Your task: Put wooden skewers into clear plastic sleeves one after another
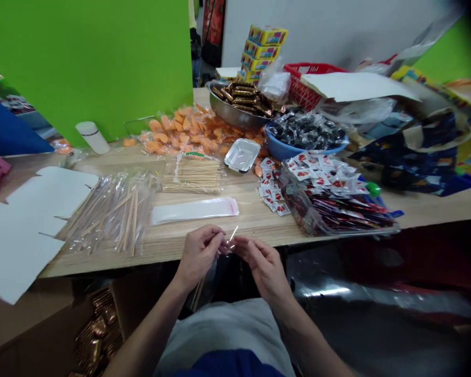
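At the table's front edge, my left hand [200, 254] pinches the top of a clear plastic bag [231, 240] between thumb and fingers. My right hand [265, 264] grips the same shiny edge from the other side, its fingertips close to the left ones. Below the left hand, thin wooden sticks [198, 293] show in the shadow; whether they lie inside this bag I cannot tell. Just beyond my hands is a stack of long clear sleeves [195, 210]. Bundled bamboo skewers [192, 175] lie behind the sleeves, and bagged wooden sticks [110, 214] lie to the left.
A foil tray [242, 155] sits mid-table before orange wrapped pieces [184, 128]. Behind are a metal bowl [235, 116] of brown packets and a blue basin [288, 152]. Sachets fill a clear bin [298, 209] at right. White cardboard [19, 230] overhangs the left edge; an open carton [127, 303] stands below.
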The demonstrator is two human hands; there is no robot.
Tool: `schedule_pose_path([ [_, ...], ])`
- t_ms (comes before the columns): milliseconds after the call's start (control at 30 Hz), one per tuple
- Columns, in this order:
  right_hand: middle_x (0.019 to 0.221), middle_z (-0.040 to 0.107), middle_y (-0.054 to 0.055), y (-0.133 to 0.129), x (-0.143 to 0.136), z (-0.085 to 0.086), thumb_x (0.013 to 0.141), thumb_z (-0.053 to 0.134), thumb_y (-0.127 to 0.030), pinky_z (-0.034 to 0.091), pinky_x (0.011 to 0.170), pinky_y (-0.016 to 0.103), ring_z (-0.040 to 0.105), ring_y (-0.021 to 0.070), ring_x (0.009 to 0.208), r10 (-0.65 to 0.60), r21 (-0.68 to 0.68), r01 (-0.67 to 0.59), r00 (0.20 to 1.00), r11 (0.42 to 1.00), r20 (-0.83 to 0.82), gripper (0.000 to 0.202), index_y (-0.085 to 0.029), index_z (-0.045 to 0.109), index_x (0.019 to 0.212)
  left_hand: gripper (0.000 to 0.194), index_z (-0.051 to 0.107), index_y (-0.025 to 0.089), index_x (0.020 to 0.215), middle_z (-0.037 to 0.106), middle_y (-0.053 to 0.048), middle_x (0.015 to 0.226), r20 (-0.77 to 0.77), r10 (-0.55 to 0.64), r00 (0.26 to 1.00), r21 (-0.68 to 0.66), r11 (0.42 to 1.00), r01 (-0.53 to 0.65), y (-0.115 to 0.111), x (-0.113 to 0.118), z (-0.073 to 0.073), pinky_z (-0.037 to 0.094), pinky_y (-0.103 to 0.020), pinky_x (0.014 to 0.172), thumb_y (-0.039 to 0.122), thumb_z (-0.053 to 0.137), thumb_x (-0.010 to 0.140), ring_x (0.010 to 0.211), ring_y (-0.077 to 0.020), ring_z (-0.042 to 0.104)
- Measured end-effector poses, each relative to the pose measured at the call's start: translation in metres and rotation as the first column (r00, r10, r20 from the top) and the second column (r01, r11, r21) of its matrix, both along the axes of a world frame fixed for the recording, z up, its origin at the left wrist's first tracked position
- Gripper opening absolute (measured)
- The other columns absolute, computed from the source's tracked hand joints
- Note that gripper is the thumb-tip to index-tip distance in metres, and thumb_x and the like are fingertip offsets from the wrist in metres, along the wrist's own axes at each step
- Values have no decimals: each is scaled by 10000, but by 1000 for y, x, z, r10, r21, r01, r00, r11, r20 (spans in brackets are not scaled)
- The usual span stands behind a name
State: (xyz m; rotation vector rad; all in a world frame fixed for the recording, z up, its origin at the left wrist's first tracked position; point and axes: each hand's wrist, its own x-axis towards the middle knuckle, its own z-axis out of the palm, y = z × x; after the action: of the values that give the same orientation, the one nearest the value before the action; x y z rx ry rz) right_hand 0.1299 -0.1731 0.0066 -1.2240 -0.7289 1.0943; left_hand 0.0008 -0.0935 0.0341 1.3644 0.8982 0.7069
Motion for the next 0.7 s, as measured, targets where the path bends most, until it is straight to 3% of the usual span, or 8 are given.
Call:
schedule_pose_path([
  [67, 796, 667, 41, 14, -11, 6, 751, 646, -353, 494, 785, 373, 620, 186, 770, -1, 58, 4, 999, 998, -47, 167, -206, 668, 827, 147, 587, 128, 773, 629, -12, 645, -1, 19, 1000, 24, 1000, -19, 0, -1, 2, 432, -191, 500, 261, 528, 798, 553, -109, 594],
  [200, 697, 605, 2, 28, -16, 5, 699, 690, -264, 464, 698, 279, 564, 143, 709, -7, 99, -1, 997, 995, 77, 115, -189, 631, 635, 166, 583, 124, 725, 601, -2, 607, -2, 44, 999, 37, 998, -44, 2, -7, 3, 430, -185, 492, 261, 525, 799, 524, -96, 574],
  [367, 611, 605, -10, 29, -12, 1, 714, 673, -281, 433, 582, 244, 527, 116, 584, 40, 15, -41, 998, 999, 46, 123, -178, 624, 668, 144, 600, 114, 780, 609, -1, 575, 77, -36, 996, -73, 996, 42, 9, -15, -2, 457, -219, 533, 254, 574, 757, 507, -110, 581],
  [467, 648, 632, -2, 29, -12, -3, 683, 687, -267, 452, 604, 258, 554, 131, 610, 24, 9, -24, 1000, 1000, 4, 96, -185, 639, 701, 198, 611, 113, 870, 625, -1, 575, 160, -64, 985, -167, 982, 90, 10, -18, -8, 463, -239, 538, 239, 609, 717, 500, -124, 591],
  [567, 665, 640, 4, 27, -12, -9, 677, 657, -218, 453, 639, 273, 562, 144, 645, 12, 29, -12, 1000, 999, 7, 27, -193, 658, 685, 143, 623, 112, 773, 637, -11, 610, 229, -41, 973, -244, 965, 98, 10, -20, -14, 464, -240, 539, 215, 632, 674, 506, -125, 595],
  [700, 627, 608, 0, 24, -7, -16, 711, 598, -183, 420, 629, 270, 531, 147, 644, 77, 72, -83, 993, 994, 93, 99, -201, 660, 636, 81, 615, 111, 692, 640, -21, 621, 268, -42, 962, -301, 945, 125, 9, -25, -20, 464, -241, 552, 181, 622, 652, 523, -126, 602],
])
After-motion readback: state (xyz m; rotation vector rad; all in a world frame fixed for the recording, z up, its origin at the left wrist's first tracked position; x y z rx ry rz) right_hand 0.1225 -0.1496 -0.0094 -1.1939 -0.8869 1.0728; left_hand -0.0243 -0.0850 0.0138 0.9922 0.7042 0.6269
